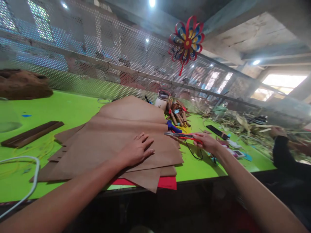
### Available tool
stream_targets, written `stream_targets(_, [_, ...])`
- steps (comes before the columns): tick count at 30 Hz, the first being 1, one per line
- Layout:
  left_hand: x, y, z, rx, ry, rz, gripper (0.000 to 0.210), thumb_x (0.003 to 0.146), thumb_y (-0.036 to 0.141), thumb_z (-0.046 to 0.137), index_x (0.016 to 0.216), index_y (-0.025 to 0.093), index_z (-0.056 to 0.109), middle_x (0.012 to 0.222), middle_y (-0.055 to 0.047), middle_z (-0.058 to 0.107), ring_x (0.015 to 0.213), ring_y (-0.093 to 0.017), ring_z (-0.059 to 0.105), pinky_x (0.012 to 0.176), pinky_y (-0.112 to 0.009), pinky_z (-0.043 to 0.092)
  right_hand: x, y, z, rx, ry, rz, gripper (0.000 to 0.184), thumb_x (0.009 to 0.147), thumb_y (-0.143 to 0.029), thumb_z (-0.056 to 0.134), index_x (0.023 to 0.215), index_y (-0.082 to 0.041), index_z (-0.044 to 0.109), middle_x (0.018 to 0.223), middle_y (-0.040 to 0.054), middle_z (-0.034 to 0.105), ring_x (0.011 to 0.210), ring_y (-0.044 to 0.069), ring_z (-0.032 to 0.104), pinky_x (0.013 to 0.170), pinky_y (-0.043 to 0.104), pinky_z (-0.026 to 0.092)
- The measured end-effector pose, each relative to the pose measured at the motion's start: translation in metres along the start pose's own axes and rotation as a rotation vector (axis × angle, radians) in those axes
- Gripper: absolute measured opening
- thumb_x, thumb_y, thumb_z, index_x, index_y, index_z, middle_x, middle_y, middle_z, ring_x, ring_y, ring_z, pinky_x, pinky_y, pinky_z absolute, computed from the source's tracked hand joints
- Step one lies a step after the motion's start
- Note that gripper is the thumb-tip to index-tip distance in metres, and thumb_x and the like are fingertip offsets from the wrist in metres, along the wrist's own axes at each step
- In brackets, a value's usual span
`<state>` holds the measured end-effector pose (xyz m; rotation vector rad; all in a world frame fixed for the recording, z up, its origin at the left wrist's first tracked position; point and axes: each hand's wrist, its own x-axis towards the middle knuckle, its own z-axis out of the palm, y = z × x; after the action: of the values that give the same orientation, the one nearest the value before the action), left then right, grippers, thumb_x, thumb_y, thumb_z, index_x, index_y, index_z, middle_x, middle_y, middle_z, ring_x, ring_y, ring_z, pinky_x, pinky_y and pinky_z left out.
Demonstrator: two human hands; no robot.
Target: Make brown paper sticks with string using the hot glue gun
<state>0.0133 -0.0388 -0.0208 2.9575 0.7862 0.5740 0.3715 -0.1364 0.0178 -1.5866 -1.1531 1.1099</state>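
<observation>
Large sheets of brown paper [97,152] lie stacked on the green table, with a fold line across the top one. My left hand [137,150] rests flat on the top sheet, its fingers spread. A pair of scissors [179,134] with red-orange handles is in my right hand [205,142], whose fingers are closed round the handles. The blades point left, over the right part of the brown paper. Red paper [168,182] shows from under the stack at the table's front edge.
Behind the paper are a white jar [161,100], rolled brown pieces [178,116] and a blue-handled tool [173,126]. A dark phone [218,132] lies to the right. A co-worker's arm [283,145] reaches over dry husks. Folded brown strips [31,133] and a white cable [36,174] are at left.
</observation>
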Motion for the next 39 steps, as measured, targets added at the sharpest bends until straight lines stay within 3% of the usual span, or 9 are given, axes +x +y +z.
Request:
stream_targets(9, [0.001,0.001,0.000,-0.019,-0.023,-0.018,0.060,0.091,0.057,0.026,0.135,0.019,0.044,0.140,-0.013,0.043,0.133,-0.029,0.033,0.110,-0.042,0.023,0.008,0.018,-0.015,-0.003,0.048,0.036,0.053,0.064,-0.044,0.075,0.103,-0.011,0.063,0.054,-0.0020,0.056,0.036,0.003,0.033,0.035,0.016,0.018])
stream_targets(15, [0.001,0.000,0.001,-0.037,-0.005,-0.015,0.061,0.091,0.058,0.026,0.134,0.019,0.044,0.141,-0.013,0.041,0.133,-0.028,0.032,0.109,-0.042,0.024,0.006,0.029,-0.023,-0.129,0.156,0.051,0.053,0.061,-0.044,0.075,0.101,-0.011,0.067,0.045,-0.0060,0.045,0.035,0.005,0.033,0.035,0.018,0.019])
stream_targets(22, [0.001,-0.001,0.002,-0.026,0.000,-0.015,0.059,0.091,0.058,0.026,0.134,0.021,0.044,0.141,-0.011,0.042,0.132,-0.027,0.033,0.109,-0.041,0.024,-0.006,0.020,-0.022,-0.132,-0.074,0.033,0.049,0.066,-0.046,0.073,0.100,-0.010,0.067,0.056,-0.0001,0.057,0.038,0.004,0.034,0.038,0.019,0.021])
stream_targets(26, [0.003,-0.001,0.001,0.001,-0.034,-0.001,0.060,0.091,0.058,0.025,0.134,0.022,0.045,0.141,-0.011,0.042,0.133,-0.028,0.032,0.109,-0.041,0.023,-0.023,0.011,-0.020,-0.216,-0.100,0.025,0.048,0.069,-0.048,0.070,0.103,-0.013,0.067,0.061,0.0009,0.060,0.040,0.005,0.037,0.039,0.019,0.024])
stream_targets(31, [0.007,-0.002,0.005,-0.001,-0.086,0.020,0.060,0.091,0.059,0.025,0.133,0.023,0.046,0.141,-0.011,0.042,0.134,-0.029,0.030,0.109,-0.044,0.020,-0.055,0.002,-0.022,-0.396,-0.158,-0.021,0.044,0.074,-0.050,0.066,0.102,-0.017,0.070,0.069,0.0024,0.061,0.053,0.010,0.048,0.049,0.022,0.038])
stream_targets(36, [0.008,-0.004,0.008,-0.001,-0.095,0.031,0.058,0.091,0.058,0.024,0.137,0.027,0.042,0.143,-0.009,0.040,0.135,-0.028,0.028,0.108,-0.044,0.019,-0.077,0.002,-0.027,-0.450,-0.210,0.013,0.046,0.077,-0.052,0.062,0.105,-0.016,0.069,0.064,0.0014,0.058,0.052,0.011,0.048,0.049,0.022,0.038])
stream_targets(39, [0.009,-0.002,0.005,-0.005,-0.119,0.036,0.059,0.091,0.058,0.025,0.137,0.027,0.042,0.143,-0.010,0.041,0.134,-0.029,0.030,0.108,-0.045,0.018,-0.077,0.001,-0.025,-0.477,-0.269,0.020,0.048,0.078,-0.053,0.061,0.109,-0.017,0.067,0.073,0.0029,0.062,0.055,0.011,0.050,0.051,0.023,0.040])
